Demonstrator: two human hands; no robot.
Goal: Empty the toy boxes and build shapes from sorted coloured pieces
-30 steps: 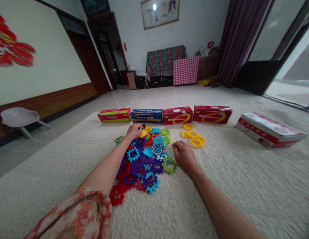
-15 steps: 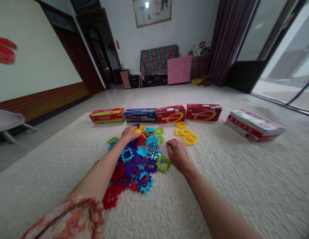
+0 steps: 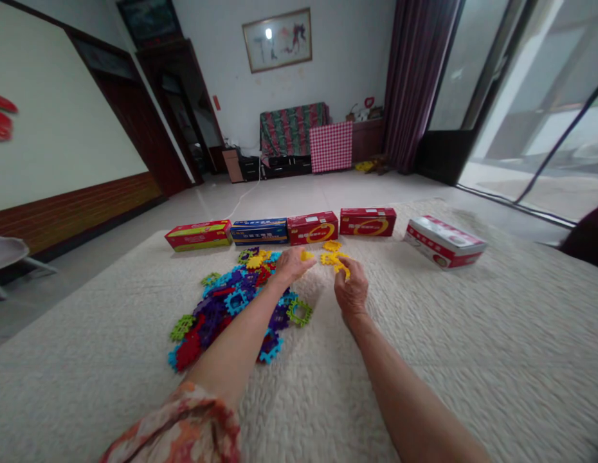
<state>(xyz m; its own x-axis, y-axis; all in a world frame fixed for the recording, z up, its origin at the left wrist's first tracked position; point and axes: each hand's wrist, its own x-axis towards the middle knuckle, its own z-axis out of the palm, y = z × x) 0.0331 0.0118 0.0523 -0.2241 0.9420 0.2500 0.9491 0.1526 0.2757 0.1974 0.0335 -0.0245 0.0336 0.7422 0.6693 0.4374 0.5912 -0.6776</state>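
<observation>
Mixed heap of coloured plastic pieces (image 3: 215, 315) on pale quilted cover (image 3: 299, 399). Left hand (image 3: 290, 265), at the heap's far right edge, pinches a yellow piece (image 3: 306, 255); next, a small yellow cluster (image 3: 332, 258), then right hand (image 3: 352, 286), half curled at the cluster's near side, cannot tell whether gripping.

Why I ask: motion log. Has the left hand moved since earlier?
Yes, the left hand moved right, from in front of the blue carton towards the adjacent red carton.
</observation>
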